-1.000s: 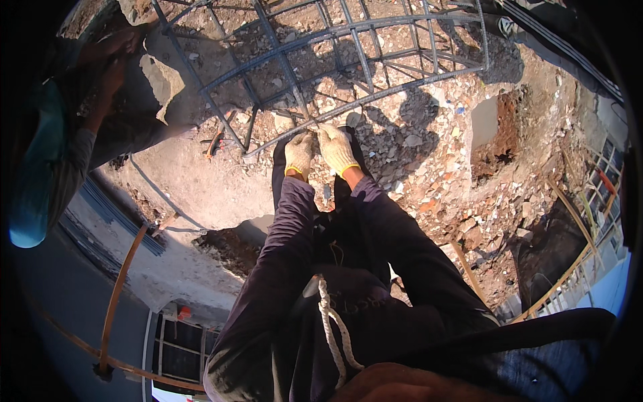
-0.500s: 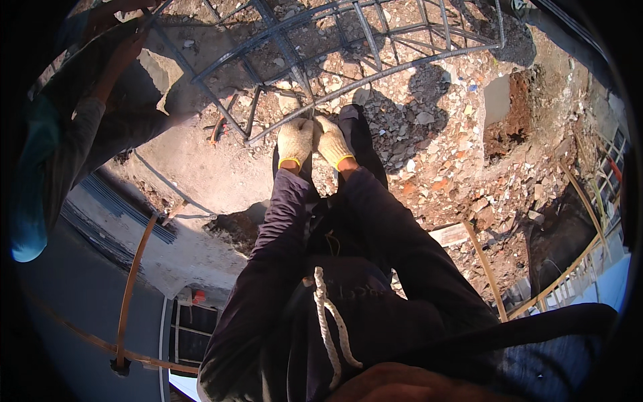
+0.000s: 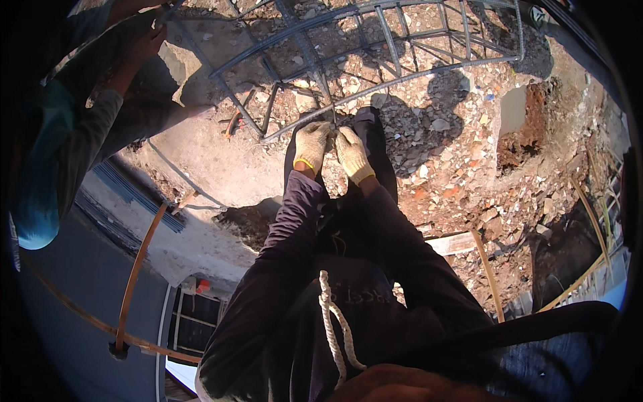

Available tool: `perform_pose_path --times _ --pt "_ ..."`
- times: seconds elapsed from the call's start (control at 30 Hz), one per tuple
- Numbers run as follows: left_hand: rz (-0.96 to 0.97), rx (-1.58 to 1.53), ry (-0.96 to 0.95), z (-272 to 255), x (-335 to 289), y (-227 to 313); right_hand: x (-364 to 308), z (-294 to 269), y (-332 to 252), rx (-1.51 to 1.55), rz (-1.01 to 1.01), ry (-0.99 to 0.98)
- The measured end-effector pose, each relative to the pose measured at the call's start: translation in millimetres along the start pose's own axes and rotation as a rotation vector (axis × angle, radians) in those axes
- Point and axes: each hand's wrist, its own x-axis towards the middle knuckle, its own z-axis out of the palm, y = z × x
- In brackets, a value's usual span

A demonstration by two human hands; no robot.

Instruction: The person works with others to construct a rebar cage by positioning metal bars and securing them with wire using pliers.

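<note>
Both my hands wear cream knitted gloves with yellow cuffs and are side by side just below the near bar of a steel rebar cage (image 3: 389, 40). My left hand (image 3: 312, 144) is closed, its fingertips turned in toward the right hand. My right hand (image 3: 351, 153) is closed too, fingers bent toward the left one. Between them a thin, wire-like piece seems to rise to the near bar, but it is too small to make out. My dark trouser legs lie behind and beside the hands.
A red-handled tool (image 3: 232, 124) lies on the ground left of the cage corner. Another person's hand (image 3: 151, 41) is by the cage's left end. Broken rubble (image 3: 439, 144) covers the ground at right, with a pit (image 3: 522, 137) beyond. A bundle of bars (image 3: 137, 194) lies at left.
My hands have drawn back slightly from the near bar toward me, the right one more. The whole view has shifted, so the scene sits farther right.
</note>
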Motion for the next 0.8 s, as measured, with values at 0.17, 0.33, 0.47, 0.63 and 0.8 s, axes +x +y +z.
perform_pose_path --times 0.17,0.33,0.47,0.63,0.8 --pt "0.012 0.010 0.146 -9.2 20.5 -17.5 6.1 -13.1 -71.0 -0.037 -0.119 -0.054" --pt "-0.010 -0.097 0.210 -10.4 38.7 -17.2 6.4 -29.7 -108.6 0.386 0.320 -0.130" --pt "-0.071 -0.196 0.151 -3.9 43.1 -18.1 -4.2 -20.1 -69.1 0.444 0.341 -0.039" --pt "-0.095 -0.454 0.100 0.7 48.0 -16.4 -24.2 -27.5 -80.5 0.592 0.355 -0.092" --pt "-0.160 -0.457 0.073 3.6 52.4 -17.9 -26.7 -30.5 -55.2 0.239 0.069 -0.068"
